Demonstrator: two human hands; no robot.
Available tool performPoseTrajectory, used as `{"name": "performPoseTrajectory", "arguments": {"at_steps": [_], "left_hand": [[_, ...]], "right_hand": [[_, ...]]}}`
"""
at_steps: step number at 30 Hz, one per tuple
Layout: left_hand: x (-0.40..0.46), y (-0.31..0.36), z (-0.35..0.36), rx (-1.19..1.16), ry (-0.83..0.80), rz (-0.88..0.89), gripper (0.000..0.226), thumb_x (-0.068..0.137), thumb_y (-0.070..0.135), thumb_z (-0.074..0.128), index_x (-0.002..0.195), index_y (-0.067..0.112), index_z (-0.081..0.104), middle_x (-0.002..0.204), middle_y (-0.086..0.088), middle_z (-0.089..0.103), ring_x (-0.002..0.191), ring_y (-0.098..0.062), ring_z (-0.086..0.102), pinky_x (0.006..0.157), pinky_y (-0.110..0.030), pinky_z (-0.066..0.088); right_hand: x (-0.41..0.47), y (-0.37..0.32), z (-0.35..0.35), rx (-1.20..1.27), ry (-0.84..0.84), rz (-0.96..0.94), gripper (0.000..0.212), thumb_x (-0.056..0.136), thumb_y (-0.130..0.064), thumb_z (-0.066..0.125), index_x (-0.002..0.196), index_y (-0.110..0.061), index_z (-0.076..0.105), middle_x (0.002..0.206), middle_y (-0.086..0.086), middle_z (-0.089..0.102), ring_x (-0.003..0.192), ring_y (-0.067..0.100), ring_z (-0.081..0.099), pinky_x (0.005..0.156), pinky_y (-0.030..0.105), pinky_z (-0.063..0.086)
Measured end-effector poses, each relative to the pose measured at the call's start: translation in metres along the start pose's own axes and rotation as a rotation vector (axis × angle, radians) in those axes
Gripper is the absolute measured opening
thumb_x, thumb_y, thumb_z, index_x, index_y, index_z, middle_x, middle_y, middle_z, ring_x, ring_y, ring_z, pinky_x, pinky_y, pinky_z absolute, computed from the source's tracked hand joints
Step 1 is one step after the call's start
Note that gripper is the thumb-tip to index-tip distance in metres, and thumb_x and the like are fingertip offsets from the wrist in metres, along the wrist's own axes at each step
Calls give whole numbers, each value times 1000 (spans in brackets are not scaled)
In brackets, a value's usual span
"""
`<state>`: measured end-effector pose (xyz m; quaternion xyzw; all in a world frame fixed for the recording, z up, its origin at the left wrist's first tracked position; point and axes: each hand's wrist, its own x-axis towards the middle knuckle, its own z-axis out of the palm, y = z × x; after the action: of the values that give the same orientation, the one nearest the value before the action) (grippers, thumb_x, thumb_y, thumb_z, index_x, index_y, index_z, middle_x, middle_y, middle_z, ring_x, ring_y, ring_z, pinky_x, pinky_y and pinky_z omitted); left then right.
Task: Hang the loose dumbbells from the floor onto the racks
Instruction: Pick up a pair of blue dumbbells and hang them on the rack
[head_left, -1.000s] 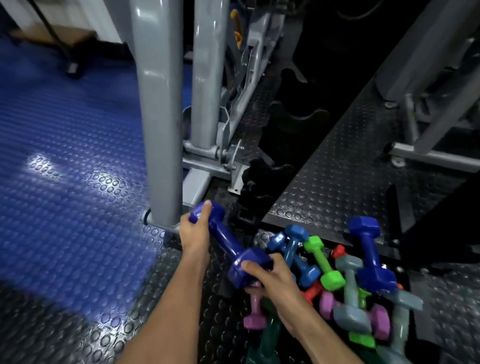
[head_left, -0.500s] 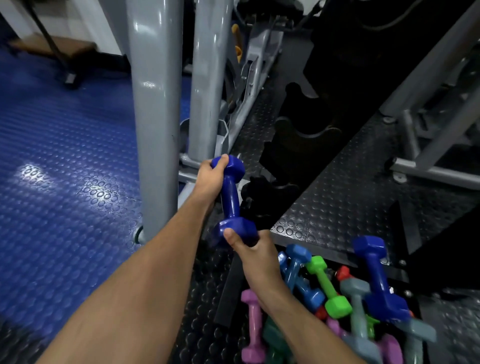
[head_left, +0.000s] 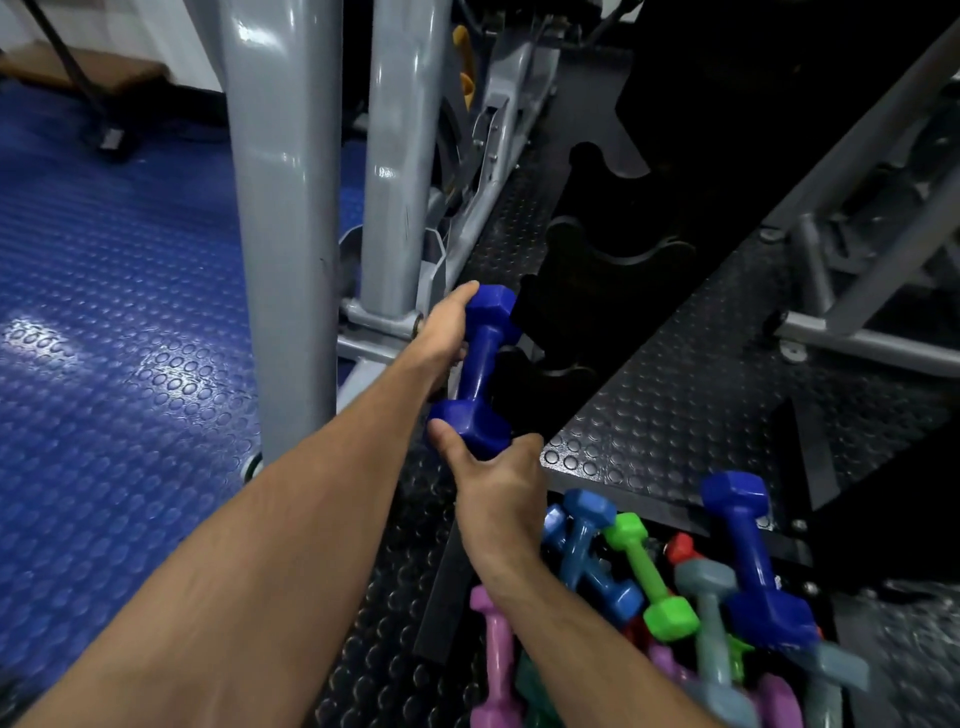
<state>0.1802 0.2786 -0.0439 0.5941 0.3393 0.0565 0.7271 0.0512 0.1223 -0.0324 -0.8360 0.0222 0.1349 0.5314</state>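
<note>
Held dumbbell: a dark blue dumbbell (head_left: 483, 371) is up off the floor, nearly upright, one hex head high and one low, just beside the black rack.
Left hand: the left hand (head_left: 445, 332) grasps it at the upper end, thumb against the top head and fingers curled round the handle.
Right hand: the right hand (head_left: 496, 480) grasps the lower head from beneath, thumb pressed on its left side.
Rack: the black rack (head_left: 597, 280) rises behind the dumbbell in stepped, scalloped cradles; the ones in view are dark and hard to read.
Loose pile: a heap of dumbbells (head_left: 675, 613) lies at the lower right: another dark blue one (head_left: 753, 566), a green one (head_left: 649, 577), a light blue one (head_left: 592, 556), plus pink and grey-blue ones, overlapping each other.
Floor: black studded matting (head_left: 701, 395) under the pile and rack; blue studded floor (head_left: 114, 312) to the left.
Surroundings: two grey posts (head_left: 285, 208) of a machine frame stand left of the hands.
</note>
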Motion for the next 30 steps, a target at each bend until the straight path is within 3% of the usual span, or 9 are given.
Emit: {"name": "performPoseTrajectory", "arguments": {"at_steps": [2, 5, 11, 13, 16, 19, 21, 23, 30], "left_hand": [[3, 1, 1, -17, -38, 2, 54, 68, 69, 63, 95, 23, 70, 95, -4, 64, 88, -26, 53, 72, -42, 43], [-18, 12, 2, -3, -85, 19, 43, 102, 54, 42, 102, 22, 70, 99, 3, 72, 101, -24, 62, 95, -42, 46], [-29, 16, 6, -5, -146, 2, 49, 108, 48, 30, 115, 20, 70, 105, 8, 77, 101, -10, 68, 94, -31, 46], [-36, 18, 16, 24, -175, 8, 52, 108, 47, 32, 125, 13, 68, 116, 0, 76, 111, -13, 68, 96, -32, 46], [-46, 19, 28, 54, -181, 21, 58, 104, 47, 42, 110, 0, 76, 91, -17, 77, 89, -38, 68, 86, -43, 49], [-44, 11, 27, 52, -176, -1, 60, 106, 45, 41, 141, -1, 56, 125, -16, 70, 124, -35, 61, 111, -42, 42], [-47, 6, 28, 105, -179, 50, 53, 110, 34, 34, 129, -9, 60, 78, -7, 79, 79, -13, 76, 84, -31, 54], [-52, 3, 30, 149, -171, 98, 57, 111, 26, 32, 117, -27, 52, 47, -14, 58, 40, 0, 57, 54, -18, 46], [-47, -5, 28, 3, -197, 36, 42, 110, 38, 35, 89, 20, 65, 63, 11, 73, 59, 1, 68, 56, -13, 51]], "right_hand": [[3, 0, -6, 12, 29, 8, 71, 75, -70, 76, 113, -16, 52, 99, -4, 68, 81, 9, 65, 59, 19, 43], [7, 2, -14, -7, 62, 13, 76, 72, -73, 76, 115, -15, 53, 99, -3, 69, 86, 15, 67, 69, 31, 53], [1, 4, -12, -17, 75, 33, 75, 71, -71, 79, 114, -16, 51, 98, -6, 67, 79, 7, 62, 56, 17, 38], [0, 5, -13, 7, 92, 61, 71, 72, -69, 80, 110, -16, 50, 94, -7, 66, 76, 3, 60, 55, 14, 37], [2, 12, -17, -7, 117, 75, 70, 72, -71, 79, 104, -17, 49, 89, -6, 66, 74, 11, 63, 60, 21, 46], [6, 14, -19, -30, 111, 80, 71, 70, -72, 79, 104, -19, 46, 91, -6, 68, 76, 10, 66, 59, 25, 47], [7, 13, -20, -49, 117, 79, 72, 70, -71, 80, 105, -20, 44, 93, -5, 69, 77, 10, 65, 55, 21, 41], [7, 13, -19, -77, 114, 73, 74, 70, -72, 80, 105, -19, 41, 95, -3, 68, 78, 12, 65, 54, 22, 38], [11, 14, -35, -144, -21, -13, 74, 73, -70, 78, 110, -18, 40, 102, -5, 64, 86, 14, 62, 60, 19, 42]]}}
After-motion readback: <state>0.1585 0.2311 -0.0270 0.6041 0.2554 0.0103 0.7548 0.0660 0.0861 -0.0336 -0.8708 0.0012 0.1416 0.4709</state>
